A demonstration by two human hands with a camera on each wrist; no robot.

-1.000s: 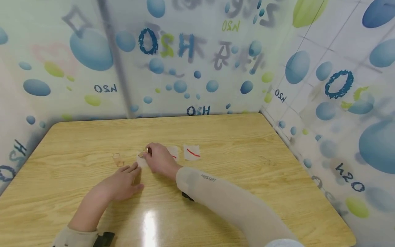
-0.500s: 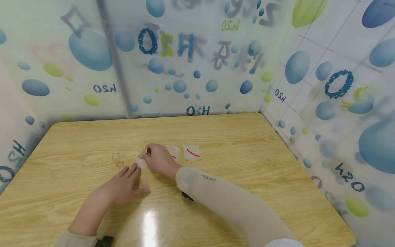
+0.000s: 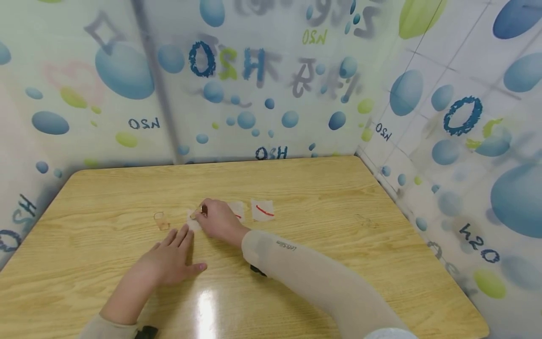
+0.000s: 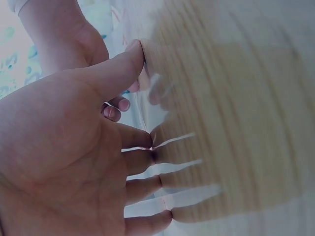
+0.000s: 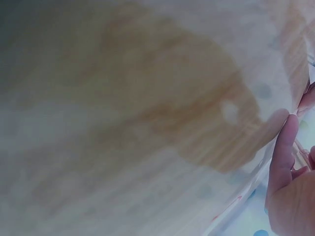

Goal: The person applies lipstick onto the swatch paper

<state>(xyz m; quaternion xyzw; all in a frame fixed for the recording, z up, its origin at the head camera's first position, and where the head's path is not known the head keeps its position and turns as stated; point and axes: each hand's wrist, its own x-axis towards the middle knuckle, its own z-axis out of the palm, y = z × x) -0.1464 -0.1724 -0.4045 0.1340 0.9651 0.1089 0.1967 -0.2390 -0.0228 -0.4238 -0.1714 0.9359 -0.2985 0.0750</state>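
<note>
My right hand (image 3: 220,220) is over a small white paper square (image 3: 195,225), fingers curled, fingertips pinching a small tan and gold-coloured thing (image 3: 195,214). I cannot tell what kind of thing it is, as the fingers hide most of it. The left hand (image 3: 171,261) lies with its fingers spread and straight, two fingertips at the paper's near left edge and the thumb out to the right. In the left wrist view, the fingertips (image 4: 160,182) meet the shiny wood surface. The right wrist view shows the right index finger (image 5: 283,152) bent down to the table.
Right of the hands lies a paper square (image 3: 263,211) with a red curved stroke. Between it and the right hand, another square (image 3: 238,210) is partly covered. A small brownish outlined thing (image 3: 161,221) lies on the wooden table (image 3: 317,188) at left. Patterned walls (image 3: 271,94) stand behind.
The left thumb has spread out to the right, and the left hand has shifted slightly. The right hand stays at the same spot, still pinching.
</note>
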